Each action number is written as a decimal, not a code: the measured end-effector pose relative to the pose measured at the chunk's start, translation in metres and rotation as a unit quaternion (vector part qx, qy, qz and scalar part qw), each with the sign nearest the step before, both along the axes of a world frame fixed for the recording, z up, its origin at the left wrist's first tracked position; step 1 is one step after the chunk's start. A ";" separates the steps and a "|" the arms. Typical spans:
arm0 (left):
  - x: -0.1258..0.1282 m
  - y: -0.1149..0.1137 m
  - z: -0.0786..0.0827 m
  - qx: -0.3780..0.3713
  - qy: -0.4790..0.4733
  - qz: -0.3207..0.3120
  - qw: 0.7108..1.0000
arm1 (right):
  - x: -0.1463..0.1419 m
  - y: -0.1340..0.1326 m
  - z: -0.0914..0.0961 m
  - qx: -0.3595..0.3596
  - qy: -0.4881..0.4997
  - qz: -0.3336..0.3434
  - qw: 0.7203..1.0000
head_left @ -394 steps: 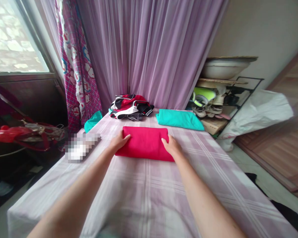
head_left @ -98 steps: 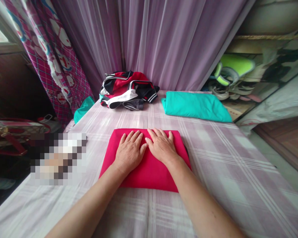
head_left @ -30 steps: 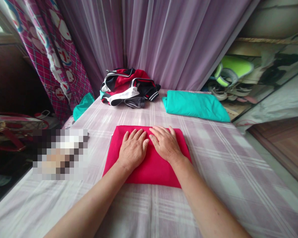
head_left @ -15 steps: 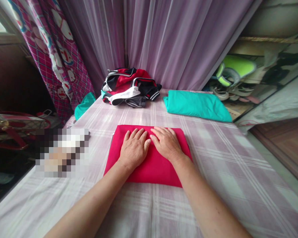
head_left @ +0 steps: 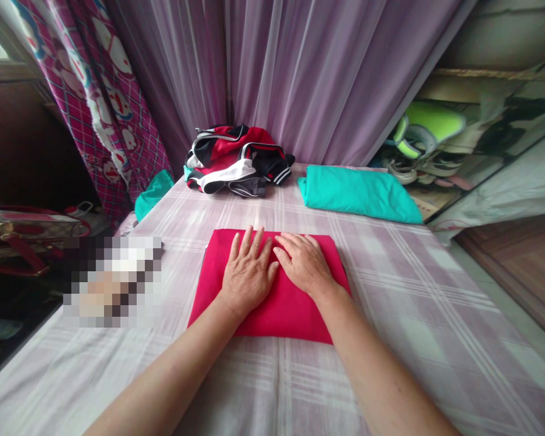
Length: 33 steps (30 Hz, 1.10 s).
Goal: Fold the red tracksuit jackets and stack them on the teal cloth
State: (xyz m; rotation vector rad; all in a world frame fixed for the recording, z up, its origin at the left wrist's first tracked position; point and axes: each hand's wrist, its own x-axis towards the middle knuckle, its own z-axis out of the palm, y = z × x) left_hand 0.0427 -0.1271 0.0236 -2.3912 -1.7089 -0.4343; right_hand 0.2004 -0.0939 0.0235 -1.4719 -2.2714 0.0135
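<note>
1. Folded red cloth: middle of the checked desk; judged soft, light, limp, apt to unfold.
2. Left hand, right hand: flat on top, fingers outstretched, gripping nothing.
3. Best hold: both side edges, supported from beneath.
</note>
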 end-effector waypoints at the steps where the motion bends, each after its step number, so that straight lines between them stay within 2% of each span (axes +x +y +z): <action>1: 0.000 0.001 0.000 -0.015 -0.002 0.002 1.000 | 0.000 0.000 0.000 -0.005 -0.003 -0.003 1.000; 5: 0.000 0.002 0.001 -0.061 -0.012 0.008 0.998 | -0.001 0.000 0.001 -0.026 -0.013 -0.016 0.999; 16: 0.001 0.001 0.006 -0.085 -0.029 0.021 0.996 | 0.006 0.005 -0.003 -0.032 -0.004 -0.036 0.999; 21: 0.002 0.001 0.007 -0.085 -0.029 0.022 0.996 | 0.023 0.014 -0.008 -0.040 0.000 -0.051 0.998; 26: 0.002 0.002 0.007 -0.086 -0.031 0.020 0.996 | 0.053 0.024 -0.014 -0.065 0.012 -0.111 0.992; 30: 0.002 0.002 0.007 -0.085 -0.031 0.021 0.996 | 0.053 0.018 0.001 -0.036 0.005 -0.145 0.989; 33: 0.002 0.002 0.007 -0.084 -0.031 0.022 0.996 | 0.031 0.008 0.014 -0.005 0.019 -0.107 0.994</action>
